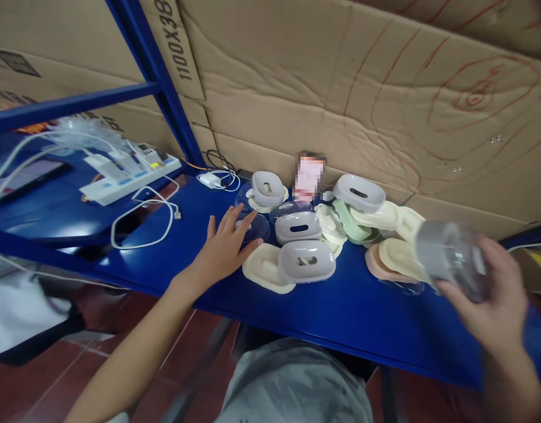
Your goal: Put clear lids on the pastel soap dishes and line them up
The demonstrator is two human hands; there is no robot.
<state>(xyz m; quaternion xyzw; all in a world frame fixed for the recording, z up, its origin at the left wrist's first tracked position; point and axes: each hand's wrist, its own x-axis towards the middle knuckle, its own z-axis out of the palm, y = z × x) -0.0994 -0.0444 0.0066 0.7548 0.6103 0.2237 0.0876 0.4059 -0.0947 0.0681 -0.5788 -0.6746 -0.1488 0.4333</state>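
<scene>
My left hand [226,238], its fingers spread, reaches over a clear plastic oval piece [258,228] at the left of the group; I cannot tell if it touches. At the right, my right hand [500,288] grips a clear plastic container with a grey end [449,255], tilted sideways and blurred by motion. Between the hands lie grey oval dishes with slots, one at the front [308,261], one behind it [298,227] and one at the back [359,192]. A cream oval piece [267,269] sits under the front dish's left side.
A phone [309,176] leans against the cardboard wall [270,88]. Cream pieces [394,258] and a green piece [350,222] lie on the blue table [332,317]. At left are a power strip [129,179], a white cable [142,245] and a blue frame post [164,100].
</scene>
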